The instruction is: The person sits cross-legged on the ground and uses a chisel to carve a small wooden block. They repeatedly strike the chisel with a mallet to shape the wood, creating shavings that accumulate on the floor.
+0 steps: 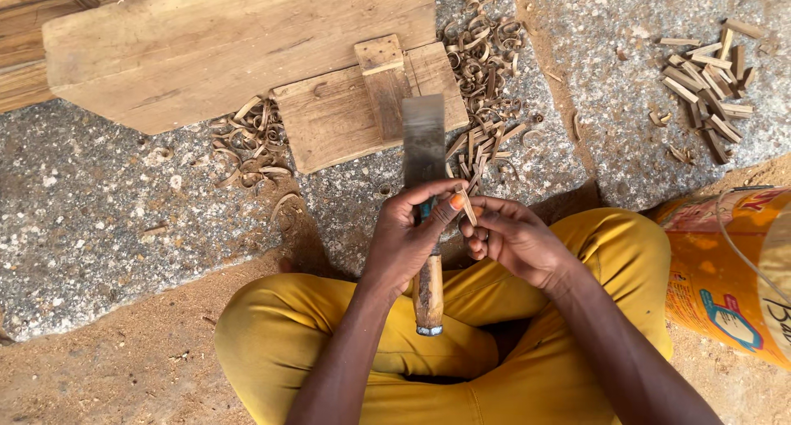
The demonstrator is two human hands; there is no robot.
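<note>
Evidently, a wide chisel [425,186] is gripped closed in the left hand [405,240] and a thin wood sliver [466,205] pinched in the right hand [512,237], just beside the blade, while finished slivers [709,79] are piled well beyond it, curled shavings [486,71] scattered nearer.

The floor [99,219] is grey speckled stone with sandy dirt. Big wooden planks [214,46] lie on it in sunlight.

Bright even daylight, soft shadow (perhaps the person's own) at centre, sharp focus, slight edge distortion
</note>
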